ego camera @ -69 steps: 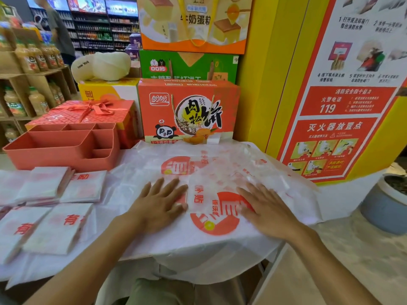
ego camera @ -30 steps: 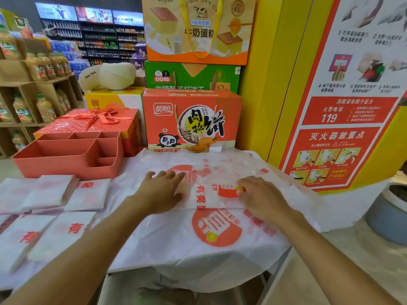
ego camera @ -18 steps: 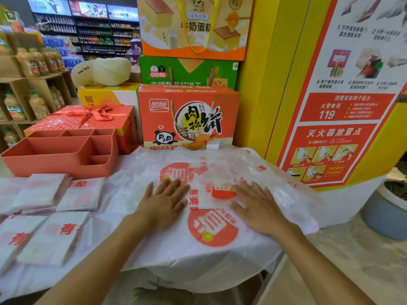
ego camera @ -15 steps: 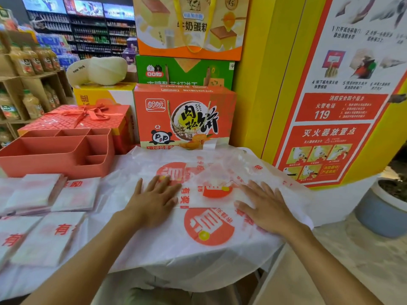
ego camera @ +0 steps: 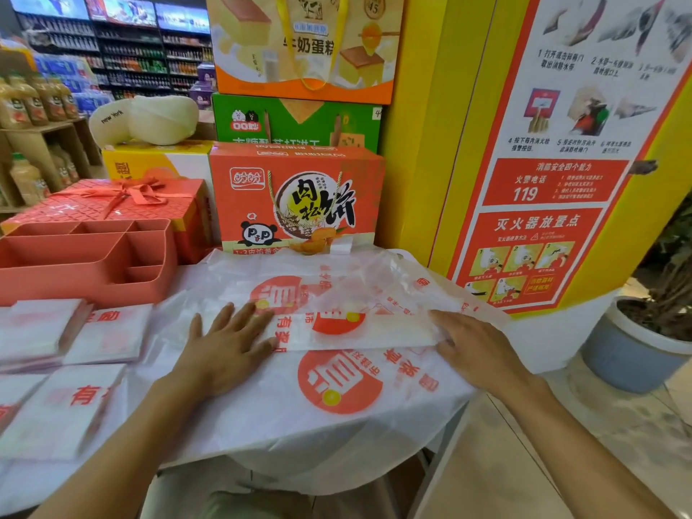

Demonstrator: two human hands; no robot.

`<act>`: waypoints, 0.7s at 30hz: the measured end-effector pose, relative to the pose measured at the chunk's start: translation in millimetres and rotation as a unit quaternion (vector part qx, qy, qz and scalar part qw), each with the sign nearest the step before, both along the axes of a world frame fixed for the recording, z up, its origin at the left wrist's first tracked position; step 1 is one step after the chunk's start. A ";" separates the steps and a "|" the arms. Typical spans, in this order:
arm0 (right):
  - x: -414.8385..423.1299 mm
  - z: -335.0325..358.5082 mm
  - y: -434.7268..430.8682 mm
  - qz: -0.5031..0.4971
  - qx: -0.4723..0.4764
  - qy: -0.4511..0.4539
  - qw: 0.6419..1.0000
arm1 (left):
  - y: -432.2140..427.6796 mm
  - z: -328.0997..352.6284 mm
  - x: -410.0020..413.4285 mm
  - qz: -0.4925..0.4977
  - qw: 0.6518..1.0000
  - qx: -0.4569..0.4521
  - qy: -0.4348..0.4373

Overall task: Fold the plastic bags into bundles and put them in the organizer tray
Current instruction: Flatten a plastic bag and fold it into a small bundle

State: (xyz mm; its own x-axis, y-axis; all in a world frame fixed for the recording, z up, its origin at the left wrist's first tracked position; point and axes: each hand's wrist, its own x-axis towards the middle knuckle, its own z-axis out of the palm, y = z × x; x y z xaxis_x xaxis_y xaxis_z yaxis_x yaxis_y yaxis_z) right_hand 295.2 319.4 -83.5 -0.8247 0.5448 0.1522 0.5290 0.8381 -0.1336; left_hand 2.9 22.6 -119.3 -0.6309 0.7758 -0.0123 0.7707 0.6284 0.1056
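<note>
A white plastic bag (ego camera: 359, 331) with red print lies folded once into a long strip on top of more spread-out bags (ego camera: 337, 417) on the table. My left hand (ego camera: 224, 344) lies flat with fingers spread, pressing the strip's left end. My right hand (ego camera: 475, 346) presses flat on the strip's right end, fingers pointing left. Several folded bag bundles (ego camera: 108, 335) lie at the left of the table. The coral organizer tray (ego camera: 86, 282), with several compartments, stands behind them at the far left and nothing shows inside it.
A red gift box (ego camera: 123, 204) and stacked snack cartons (ego camera: 299, 196) stand behind the table. A yellow pillar with a red poster (ego camera: 543, 204) rises on the right. A potted plant (ego camera: 644, 350) stands on the floor at the right. Store shelves fill the far left.
The bag's far half has been folded toward me into a strip. Both hands then slid apart along it, the right one out to its right end.
</note>
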 end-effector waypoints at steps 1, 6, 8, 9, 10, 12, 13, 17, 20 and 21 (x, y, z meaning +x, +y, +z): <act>1.8 0.8 1.6 -0.025 -0.001 0.011 1.000 | 0.4 -0.7 -0.5 -0.001 1.000 0.000 0.000; 9.0 5.8 20.4 -0.124 -0.033 0.100 0.987 | 0.0 -2.1 -0.6 -0.003 1.000 0.007 0.012; 7.8 12.2 19.6 -0.127 -0.003 0.120 0.985 | -0.2 -2.0 0.3 -0.002 1.000 0.006 0.013; 5.3 15.3 15.9 -0.112 0.024 0.122 0.986 | -0.1 -2.0 0.7 -0.001 1.000 0.006 0.013; 0.9 18.1 10.2 -0.091 0.053 0.121 0.987 | -0.2 -1.8 0.6 -0.001 1.000 0.007 0.013; -11.6 20.5 -5.2 -0.054 0.090 0.111 0.988 | -0.1 -1.6 0.7 -0.003 1.000 0.009 0.012; -19.7 21.1 -13.7 -0.045 0.098 0.100 0.989 | 0.1 -1.6 0.6 -0.005 1.000 0.010 0.012; -54.2 12.6 -40.6 -0.008 0.109 0.034 0.993 | -0.5 -0.8 2.2 -0.013 1.000 0.018 0.010; -71.0 7.4 -57.8 0.016 0.080 -0.002 0.997 | -0.8 -0.9 3.6 -0.017 1.000 0.025 0.008; -75.1 5.2 -62.7 0.019 0.069 -0.007 0.997 | -0.8 -0.9 3.6 -0.018 0.999 0.025 0.007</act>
